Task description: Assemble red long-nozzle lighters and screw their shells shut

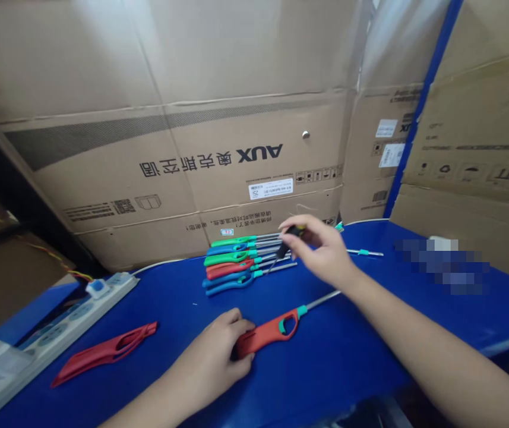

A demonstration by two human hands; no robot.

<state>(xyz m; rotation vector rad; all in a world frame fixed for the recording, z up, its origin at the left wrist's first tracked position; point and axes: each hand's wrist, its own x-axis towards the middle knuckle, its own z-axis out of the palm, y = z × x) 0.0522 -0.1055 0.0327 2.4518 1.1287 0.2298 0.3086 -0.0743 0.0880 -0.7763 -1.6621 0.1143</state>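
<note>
My left hand point(225, 342) is closed around the butt end of a red long-nosed lighter point(269, 334), which lies on the blue tabletop with its metal tube pointing right and away. A teal trigger shows in the lighter's finger loop. Above and beyond it, my right hand point(323, 246) pinches a screwdriver point(288, 242) by its dark handle, the thin shaft slanting down and left. Close behind the shaft lies a row of several green, blue and red lighters point(231, 257), partly covered by my right hand. A loose red handle shell point(105, 355) rests to the left.
A white power strip point(65, 333) with plugs and wires runs along the left edge. Upright cardboard point(218, 137) closes off the back, with more cardboard point(468, 154) at right. A metal tube with a teal collar point(363, 252) lies behind my right wrist. Pixelated items point(445, 264) sit at right.
</note>
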